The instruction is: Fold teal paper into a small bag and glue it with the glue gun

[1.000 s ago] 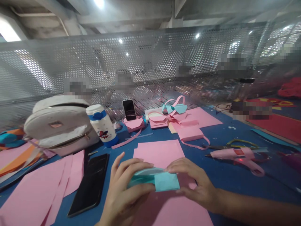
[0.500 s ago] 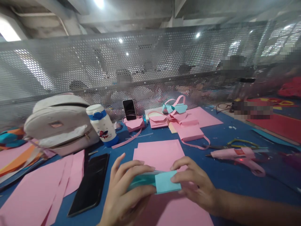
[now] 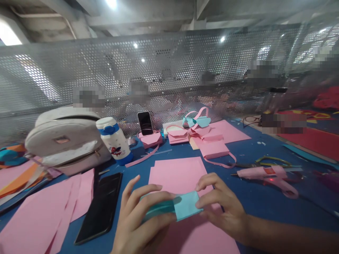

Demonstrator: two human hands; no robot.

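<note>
A light blue folded paper piece [image 3: 187, 205] is held between both hands, above pink paper sheets [image 3: 177, 169]. My left hand [image 3: 145, 215] wraps its fingers and thumb around the left part, which looks like a hollow fold and lies partly hidden behind the fingers. At the right end, my right hand [image 3: 224, 206] pinches the paper's edge between fingertips and thumb. Behind the hands are several pink folded paper bags with strips [image 3: 215, 150] and a light blue one with a pink handle [image 3: 202, 122].
A pink glue gun [image 3: 267, 174] with a red light lies at right, near yellow-handled scissors [image 3: 274, 161]. To the left are a black phone [image 3: 102, 208], a white bottle [image 3: 113, 141], a pale backpack [image 3: 66, 141] and pink sheets [image 3: 39, 215]. A perforated metal screen [image 3: 164, 63] stands behind.
The light blue paper has tilted slightly, its right end turned a little upward. Both hands keep their grip, and my right fingers have shifted slightly along the right edge.
</note>
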